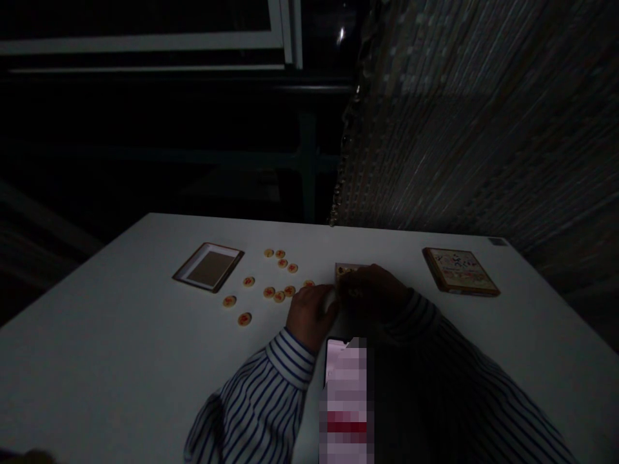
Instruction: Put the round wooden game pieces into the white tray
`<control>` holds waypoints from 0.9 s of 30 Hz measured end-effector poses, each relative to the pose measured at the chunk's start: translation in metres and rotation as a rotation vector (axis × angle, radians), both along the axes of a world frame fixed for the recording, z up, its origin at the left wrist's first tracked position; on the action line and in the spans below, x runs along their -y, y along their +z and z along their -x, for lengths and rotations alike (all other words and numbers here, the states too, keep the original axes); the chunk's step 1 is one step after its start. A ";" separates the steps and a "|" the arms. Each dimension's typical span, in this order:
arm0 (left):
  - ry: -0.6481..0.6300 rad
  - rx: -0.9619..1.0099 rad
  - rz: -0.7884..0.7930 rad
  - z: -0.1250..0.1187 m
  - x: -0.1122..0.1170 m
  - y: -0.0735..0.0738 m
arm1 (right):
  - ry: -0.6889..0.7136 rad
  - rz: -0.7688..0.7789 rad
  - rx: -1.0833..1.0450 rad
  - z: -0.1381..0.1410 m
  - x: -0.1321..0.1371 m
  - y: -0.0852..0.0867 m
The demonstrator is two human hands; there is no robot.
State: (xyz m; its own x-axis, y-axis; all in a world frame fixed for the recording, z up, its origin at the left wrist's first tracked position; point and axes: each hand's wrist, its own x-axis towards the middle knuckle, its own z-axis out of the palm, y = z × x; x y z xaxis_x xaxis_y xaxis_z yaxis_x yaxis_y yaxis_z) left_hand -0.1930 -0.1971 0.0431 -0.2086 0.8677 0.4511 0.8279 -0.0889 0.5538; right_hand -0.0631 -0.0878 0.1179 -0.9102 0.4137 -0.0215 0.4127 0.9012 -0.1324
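Note:
My left hand (312,312) is curled, with thumb and fingers bent toward each other at the left side of a small open box (351,265). Whether it grips the box or a piece there, I cannot tell. Over that box lies my right hand (374,293), in deep shadow, its fingertips hidden. Small round pieces show inside the box's far edge. One chess piece (308,283) lies just beyond my left hand. More round wooden Chinese chess pieces with red characters (269,292) are scattered to the left, faces up.
An open shallow tray or lid (209,267) rests at the left of the white table (120,335). At the right lies a flat box with a printed cover (461,270). A lit phone (338,367) is close in front of me. Behind the table hangs a string curtain (435,129).

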 end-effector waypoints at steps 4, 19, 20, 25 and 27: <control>-0.042 -0.096 0.012 0.001 0.001 -0.001 | -0.012 -0.030 0.049 0.000 -0.003 -0.003; -0.090 -0.169 0.095 0.000 -0.002 -0.011 | 0.011 -0.140 0.212 0.006 0.001 -0.011; -0.089 -0.170 0.099 0.000 -0.002 -0.011 | 0.020 -0.147 0.210 0.006 0.000 -0.014; -0.086 -0.157 0.115 -0.001 -0.002 -0.012 | 0.040 -0.151 0.205 0.004 -0.005 -0.024; -0.087 -0.151 0.124 -0.001 -0.002 -0.011 | 0.053 -0.148 0.201 0.004 -0.006 -0.026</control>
State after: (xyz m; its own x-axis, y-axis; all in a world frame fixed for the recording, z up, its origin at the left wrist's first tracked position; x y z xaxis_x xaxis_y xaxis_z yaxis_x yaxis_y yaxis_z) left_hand -0.1919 -0.1951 0.0317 -0.0688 0.9304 0.3601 0.8944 -0.1023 0.4354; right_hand -0.0669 -0.0821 0.0924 -0.9142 0.3777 -0.1472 0.3691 0.9257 0.0831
